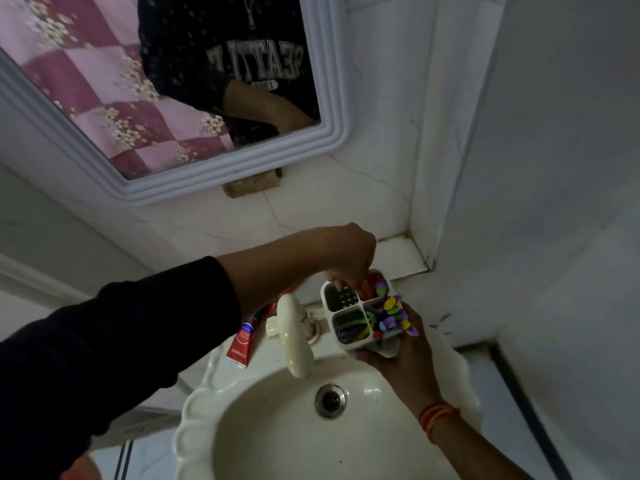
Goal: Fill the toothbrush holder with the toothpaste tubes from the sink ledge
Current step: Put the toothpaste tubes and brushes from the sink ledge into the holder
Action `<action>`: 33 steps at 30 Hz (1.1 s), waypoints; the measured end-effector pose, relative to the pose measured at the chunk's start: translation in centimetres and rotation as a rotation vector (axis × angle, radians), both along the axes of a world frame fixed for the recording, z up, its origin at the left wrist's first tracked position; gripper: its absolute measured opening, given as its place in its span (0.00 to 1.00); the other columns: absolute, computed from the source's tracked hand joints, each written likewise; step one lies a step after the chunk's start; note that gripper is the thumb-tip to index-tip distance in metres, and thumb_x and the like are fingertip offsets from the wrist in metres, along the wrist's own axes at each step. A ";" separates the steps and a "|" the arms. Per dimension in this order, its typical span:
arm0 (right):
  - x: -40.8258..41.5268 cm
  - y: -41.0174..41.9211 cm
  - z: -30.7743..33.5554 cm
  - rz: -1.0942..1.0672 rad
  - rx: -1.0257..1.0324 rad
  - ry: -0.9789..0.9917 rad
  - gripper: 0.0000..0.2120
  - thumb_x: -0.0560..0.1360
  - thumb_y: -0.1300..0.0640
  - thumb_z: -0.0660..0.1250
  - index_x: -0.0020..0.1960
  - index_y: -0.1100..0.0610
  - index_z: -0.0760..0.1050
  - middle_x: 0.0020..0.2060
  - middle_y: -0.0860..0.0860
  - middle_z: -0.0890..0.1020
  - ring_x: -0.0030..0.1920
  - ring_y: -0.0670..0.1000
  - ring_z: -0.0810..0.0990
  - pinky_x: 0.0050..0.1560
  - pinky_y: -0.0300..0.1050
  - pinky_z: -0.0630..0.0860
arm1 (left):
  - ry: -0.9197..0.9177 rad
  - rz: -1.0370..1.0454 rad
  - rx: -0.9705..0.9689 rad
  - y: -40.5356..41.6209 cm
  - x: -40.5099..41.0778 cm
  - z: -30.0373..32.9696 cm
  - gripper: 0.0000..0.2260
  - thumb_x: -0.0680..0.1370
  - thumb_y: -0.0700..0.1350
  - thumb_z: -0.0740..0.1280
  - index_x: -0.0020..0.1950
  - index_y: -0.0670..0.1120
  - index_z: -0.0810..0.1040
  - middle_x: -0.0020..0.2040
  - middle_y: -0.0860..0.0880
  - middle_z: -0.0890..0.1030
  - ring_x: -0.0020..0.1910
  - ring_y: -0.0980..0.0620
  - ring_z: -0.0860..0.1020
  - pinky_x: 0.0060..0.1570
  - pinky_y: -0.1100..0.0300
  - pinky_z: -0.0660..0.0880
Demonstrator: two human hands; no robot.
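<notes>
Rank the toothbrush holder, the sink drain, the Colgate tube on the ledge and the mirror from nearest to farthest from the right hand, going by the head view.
From the right hand:
1. Toothbrush holder: in its grip, held from below over the ledge.
2. Sink drain: below and to the left, in the basin.
3. Colgate tube: farther left, lying on the ledge beyond the tap.
4. Mirror: up on the wall.
</notes>
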State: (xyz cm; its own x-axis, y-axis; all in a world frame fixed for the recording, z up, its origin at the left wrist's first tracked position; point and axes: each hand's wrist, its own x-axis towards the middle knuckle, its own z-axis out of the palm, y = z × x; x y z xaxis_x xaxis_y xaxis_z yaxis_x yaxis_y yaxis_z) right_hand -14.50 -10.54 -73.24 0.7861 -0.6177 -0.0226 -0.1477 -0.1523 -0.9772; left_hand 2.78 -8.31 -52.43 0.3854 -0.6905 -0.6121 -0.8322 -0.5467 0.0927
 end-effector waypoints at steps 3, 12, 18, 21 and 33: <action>0.1 -0.1 0.0 0.003 -0.015 -0.015 0.49 0.58 0.60 0.87 0.74 0.58 0.69 0.66 0.48 0.77 0.61 0.22 0.71 0.56 0.18 0.70 | 0.176 0.162 -0.065 0.1 0.1 0.9 0.13 0.79 0.46 0.70 0.60 0.40 0.83 0.51 0.42 0.88 0.45 0.48 0.88 0.48 0.56 0.85; 0.2 -0.1 -0.1 0.006 -0.036 -0.040 0.47 0.56 0.61 0.88 0.71 0.57 0.71 0.61 0.43 0.79 0.60 0.22 0.72 0.55 0.17 0.69 | -0.098 0.277 -0.095 6.8 7.0 -4.3 0.15 0.82 0.48 0.65 0.63 0.39 0.79 0.60 0.42 0.83 0.56 0.45 0.83 0.61 0.54 0.78; 0.4 -0.2 -0.6 -0.015 -0.096 0.010 0.47 0.55 0.55 0.89 0.71 0.58 0.73 0.60 0.42 0.78 0.60 0.21 0.70 0.57 0.15 0.66 | -0.182 0.274 -0.058 10.2 9.0 -11.7 0.15 0.78 0.44 0.69 0.62 0.39 0.77 0.61 0.40 0.78 0.58 0.42 0.80 0.57 0.51 0.79; 0.5 -0.1 -0.3 -0.016 -0.111 0.028 0.46 0.54 0.53 0.89 0.68 0.54 0.74 0.59 0.35 0.77 0.60 0.22 0.71 0.57 0.16 0.65 | -0.207 0.256 -0.121 10.5 9.6 -13.4 0.11 0.77 0.44 0.67 0.57 0.40 0.80 0.56 0.40 0.80 0.55 0.42 0.81 0.54 0.50 0.80; 0.3 -0.1 0.2 -0.003 -0.114 0.020 0.46 0.56 0.55 0.89 0.70 0.58 0.74 0.64 0.47 0.82 0.65 0.35 0.77 0.62 0.22 0.70 | -0.082 -0.126 -0.497 7.8 4.1 -0.1 0.12 0.72 0.52 0.77 0.53 0.52 0.85 0.47 0.56 0.87 0.42 0.62 0.82 0.48 0.62 0.80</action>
State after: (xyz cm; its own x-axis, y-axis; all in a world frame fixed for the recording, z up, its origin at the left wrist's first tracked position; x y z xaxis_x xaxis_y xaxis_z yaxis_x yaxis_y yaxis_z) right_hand -14.21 -10.62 -73.08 0.7842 -0.6197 0.0329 -0.1673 -0.2622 -0.9504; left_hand 6.88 -0.48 -52.51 0.3133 -0.9344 -0.1696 -0.9042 -0.3481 0.2476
